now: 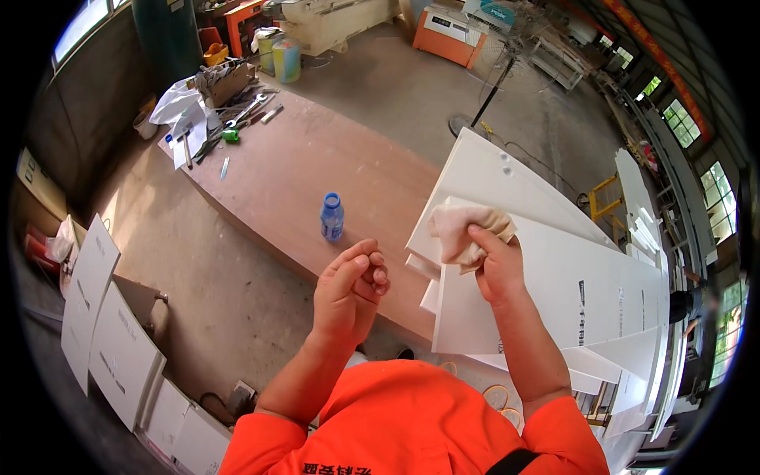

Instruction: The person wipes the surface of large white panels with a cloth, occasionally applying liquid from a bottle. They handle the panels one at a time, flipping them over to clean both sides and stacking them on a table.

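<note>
My right hand [500, 265] is closed on a crumpled cream-coloured rag [463, 229], thumb pressed on top. It is held above the white panels [546, 277] stacked on the right. My left hand [348, 285] is raised near the front edge of the brown table [301, 166], its fingers curled in and the thumb against them. Whatever lies inside those fingers, if anything, is hidden. Just beyond it a small blue plastic bottle [332, 218] stands upright on the table, apart from both hands.
Wrenches [249, 111], papers [186, 111] and a green roll [230, 136] clutter the table's far left end. More white boards [119, 348] lean at lower left. Past the table are a fan stand [495, 91], an orange-and-white machine [450, 36] and a yellow frame [606, 202].
</note>
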Action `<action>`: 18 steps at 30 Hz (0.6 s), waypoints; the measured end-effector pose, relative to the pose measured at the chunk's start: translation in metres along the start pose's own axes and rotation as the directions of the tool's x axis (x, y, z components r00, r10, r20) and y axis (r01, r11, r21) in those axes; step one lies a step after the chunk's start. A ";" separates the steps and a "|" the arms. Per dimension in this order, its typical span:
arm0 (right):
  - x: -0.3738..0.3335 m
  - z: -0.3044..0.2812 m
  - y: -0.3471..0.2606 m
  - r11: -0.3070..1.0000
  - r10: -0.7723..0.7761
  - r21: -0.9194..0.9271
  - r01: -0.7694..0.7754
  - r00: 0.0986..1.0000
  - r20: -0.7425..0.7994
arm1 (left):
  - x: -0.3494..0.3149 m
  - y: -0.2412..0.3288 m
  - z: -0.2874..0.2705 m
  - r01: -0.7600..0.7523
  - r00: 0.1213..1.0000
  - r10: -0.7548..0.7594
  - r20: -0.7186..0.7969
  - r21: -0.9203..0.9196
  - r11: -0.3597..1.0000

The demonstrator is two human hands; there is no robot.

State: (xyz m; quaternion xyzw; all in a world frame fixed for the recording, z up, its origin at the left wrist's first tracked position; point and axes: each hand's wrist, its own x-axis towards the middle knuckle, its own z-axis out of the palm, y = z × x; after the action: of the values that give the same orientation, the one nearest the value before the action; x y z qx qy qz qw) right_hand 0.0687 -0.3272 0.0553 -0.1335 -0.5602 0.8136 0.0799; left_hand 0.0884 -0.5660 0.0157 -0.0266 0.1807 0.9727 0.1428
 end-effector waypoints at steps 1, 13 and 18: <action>-0.001 0.001 -0.001 1.000 0.008 0.003 -0.009 1.000 0.024 | 0.000 0.000 -0.003 -0.003 1.000 0.003 -0.009 0.000 1.000; 0.009 -0.013 0.015 0.998 0.059 -0.042 -0.056 0.996 0.071 | -0.001 -0.002 -0.021 -0.008 0.997 0.010 -0.079 0.023 1.000; 0.006 -0.012 0.013 0.996 0.076 -0.040 -0.074 0.994 0.073 | -0.003 -0.006 -0.031 -0.067 0.989 0.087 -0.120 0.161 0.985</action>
State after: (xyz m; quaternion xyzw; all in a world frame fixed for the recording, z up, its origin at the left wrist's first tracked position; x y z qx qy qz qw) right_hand 0.0665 -0.3194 0.0380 -0.1253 -0.5726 0.8098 0.0257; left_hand 0.0930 -0.5726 -0.0147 -0.0701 0.2663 0.9566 0.0949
